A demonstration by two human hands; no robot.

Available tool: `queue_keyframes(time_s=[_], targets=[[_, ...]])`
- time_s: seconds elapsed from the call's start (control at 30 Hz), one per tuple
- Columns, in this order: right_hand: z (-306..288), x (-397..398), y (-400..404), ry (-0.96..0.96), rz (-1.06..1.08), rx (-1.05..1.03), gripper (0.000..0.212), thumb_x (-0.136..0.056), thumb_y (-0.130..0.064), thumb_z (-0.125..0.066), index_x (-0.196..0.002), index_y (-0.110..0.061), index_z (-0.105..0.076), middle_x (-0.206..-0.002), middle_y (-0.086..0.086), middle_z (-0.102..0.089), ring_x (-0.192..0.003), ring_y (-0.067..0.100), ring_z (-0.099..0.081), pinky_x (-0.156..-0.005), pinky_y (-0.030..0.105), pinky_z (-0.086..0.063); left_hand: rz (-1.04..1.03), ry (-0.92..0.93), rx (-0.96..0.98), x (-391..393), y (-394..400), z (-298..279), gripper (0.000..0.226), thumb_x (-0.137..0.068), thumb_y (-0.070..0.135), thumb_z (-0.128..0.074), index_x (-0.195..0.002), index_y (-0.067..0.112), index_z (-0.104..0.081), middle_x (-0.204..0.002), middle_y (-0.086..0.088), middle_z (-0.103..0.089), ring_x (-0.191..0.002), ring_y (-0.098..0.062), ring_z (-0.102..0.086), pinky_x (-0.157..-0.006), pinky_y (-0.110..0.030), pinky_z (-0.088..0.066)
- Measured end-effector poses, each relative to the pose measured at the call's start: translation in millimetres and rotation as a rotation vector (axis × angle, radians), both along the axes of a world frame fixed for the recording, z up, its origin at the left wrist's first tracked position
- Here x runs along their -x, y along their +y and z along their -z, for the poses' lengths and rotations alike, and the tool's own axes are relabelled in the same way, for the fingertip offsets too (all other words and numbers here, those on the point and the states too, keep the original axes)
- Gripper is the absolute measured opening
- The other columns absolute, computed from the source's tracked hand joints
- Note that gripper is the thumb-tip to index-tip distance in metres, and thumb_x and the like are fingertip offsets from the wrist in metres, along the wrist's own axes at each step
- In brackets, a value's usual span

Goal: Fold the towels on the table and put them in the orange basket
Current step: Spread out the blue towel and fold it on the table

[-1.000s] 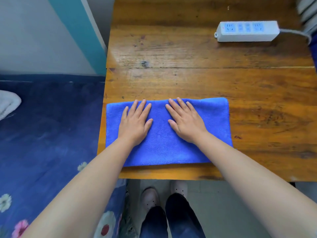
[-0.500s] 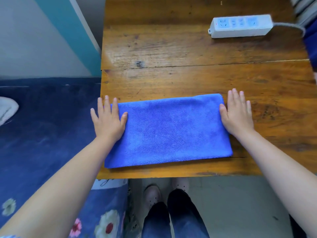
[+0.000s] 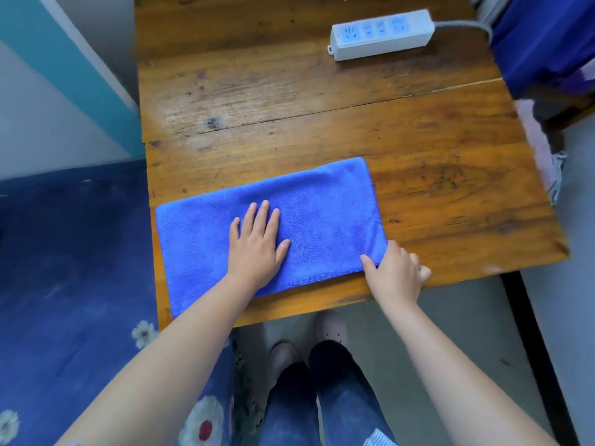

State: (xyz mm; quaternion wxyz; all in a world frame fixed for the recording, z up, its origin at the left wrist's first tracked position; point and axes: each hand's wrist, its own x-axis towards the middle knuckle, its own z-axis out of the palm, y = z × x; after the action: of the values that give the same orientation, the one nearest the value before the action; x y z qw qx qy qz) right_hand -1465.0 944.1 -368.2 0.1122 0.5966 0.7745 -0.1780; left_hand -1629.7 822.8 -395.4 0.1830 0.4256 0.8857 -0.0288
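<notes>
Blue towel [image 3: 322,220] lying long side left-to-right; left hand [image 3: 256,249] spread flat mid-cloth, right hand [image 3: 397,273] seemingly pinching the near right corner.

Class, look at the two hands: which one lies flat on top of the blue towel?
The left hand, palm down mid-towel. The right hand instead grips the blue towel at its near right corner.

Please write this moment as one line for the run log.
stage: folding | blue towel: flat on wooden table | left hand: pressing centre | right hand: gripping near-right corner | basket: not in view
</notes>
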Motion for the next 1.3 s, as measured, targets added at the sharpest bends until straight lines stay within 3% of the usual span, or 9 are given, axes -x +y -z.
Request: queue_keyframes(time_s=[0.2,0.6,0.67,0.73,0.77,0.97,1.07,1.17,1.3], targets=[[-5,2,18,0.14,0.095,0.049,0.029,-0.086,-0.026,-0.059,-0.109,-0.009,-0.061,-0.112,0.01,-0.061,-0.111,0.029,-0.046,-0.089,0.037,-0.029,0.001,0.035,-0.126,16,43,-30,0.044,-0.093,0.032,-0.042,-0.131,0.009,-0.042,-0.14,-0.007,-0.039,-0.128,-0.024,-0.034,-0.098,-0.036,-0.028],[-19,1,74,0.283,0.116,0.261,0.018,-0.084,-0.028,-0.061,-0.098,-0.017,-0.063,-0.098,0.003,-0.065,-0.101,0.027,-0.054,-0.091,0.035,-0.032,-0.187,-0.393,-0.08,34,183,-42,0.052,-0.086,0.012,-0.048,-0.137,0.013,-0.036,-0.124,-0.011,-0.055,-0.118,-0.029,-0.048,-0.096,-0.035,-0.042],[-22,-1,84,0.325,0.123,0.282,0.009,-0.084,-0.025,-0.061,-0.089,-0.018,-0.061,-0.091,0.002,-0.063,-0.099,0.027,-0.055,-0.092,0.036,-0.033,-0.188,-0.444,-0.118,38,193,-44,0.028,-0.083,0.004,-0.046,-0.106,0.014,-0.058,-0.098,-0.012,-0.06,-0.096,-0.029,-0.052,-0.075,-0.028,-0.044],[-25,-2,95,0.351,0.116,0.264,0.005,-0.084,-0.023,-0.061,-0.085,-0.019,-0.059,-0.087,0.002,-0.061,-0.099,0.028,-0.055,-0.092,0.036,-0.034,-0.189,-0.504,-0.184,42,199,-52,0.02,-0.08,0.0,-0.045,-0.065,0.013,-0.047,-0.066,-0.006,-0.044,-0.07,-0.024,-0.039,-0.052,-0.025,-0.027],[-28,-1,101,0.359,0.112,0.24,0.006,-0.084,-0.023,-0.061,-0.087,-0.017,-0.061,-0.089,0.003,-0.062,-0.1,0.029,-0.055,-0.094,0.037,-0.034,-0.203,-0.559,-0.224,45,201,-57,0.023,-0.079,0.0,-0.045,-0.061,0.014,-0.041,-0.06,-0.003,-0.036,-0.063,-0.022,-0.034,-0.05,-0.025,-0.022],[-59,17,137,0.462,-0.005,-0.028,0.011,-0.081,-0.014,-0.06,-0.09,-0.009,-0.064,-0.099,0.012,-0.066,-0.1,0.034,-0.054,-0.087,0.038,-0.038,-0.291,-0.741,-0.527,66,198,-98,0.032,-0.077,-0.008,-0.042,-0.063,0.021,-0.045,-0.062,0.005,-0.047,-0.048,-0.002,-0.045,-0.037,-0.008,-0.03],[-78,32,138,0.55,-0.15,-0.156,0.017,-0.081,-0.01,-0.059,-0.095,-0.005,-0.065,-0.103,0.014,-0.065,-0.104,0.033,-0.052,-0.088,0.04,-0.039,-0.28,-0.752,-0.606,79,180,-116,0.044,-0.075,-0.015,-0.038,-0.073,0.027,-0.05,-0.069,0.006,-0.056,-0.052,0.002,-0.052,-0.043,-0.006,-0.037],[-94,40,118,0.653,-0.279,-0.254,0.014,-0.077,-0.004,-0.061,-0.089,-0.001,-0.067,-0.096,0.016,-0.067,-0.098,0.035,-0.054,-0.084,0.044,-0.041,-0.242,-0.717,-0.607,91,150,-130,0.049,-0.072,-0.021,-0.039,-0.087,0.022,-0.056,-0.074,0.008,-0.058,-0.058,0.004,-0.054,-0.054,-0.011,-0.043],[-98,35,67,0.75,-0.416,-0.244,0.009,-0.065,0.008,-0.066,-0.072,0.002,-0.066,-0.075,0.017,-0.066,-0.079,0.036,-0.058,-0.069,0.044,-0.042,-0.157,-0.569,-0.486,93,102,-130,0.037,-0.072,-0.022,-0.044,-0.084,0.009,-0.06,-0.055,0.012,-0.052,-0.038,0.007,-0.045,-0.039,-0.002,-0.03]])
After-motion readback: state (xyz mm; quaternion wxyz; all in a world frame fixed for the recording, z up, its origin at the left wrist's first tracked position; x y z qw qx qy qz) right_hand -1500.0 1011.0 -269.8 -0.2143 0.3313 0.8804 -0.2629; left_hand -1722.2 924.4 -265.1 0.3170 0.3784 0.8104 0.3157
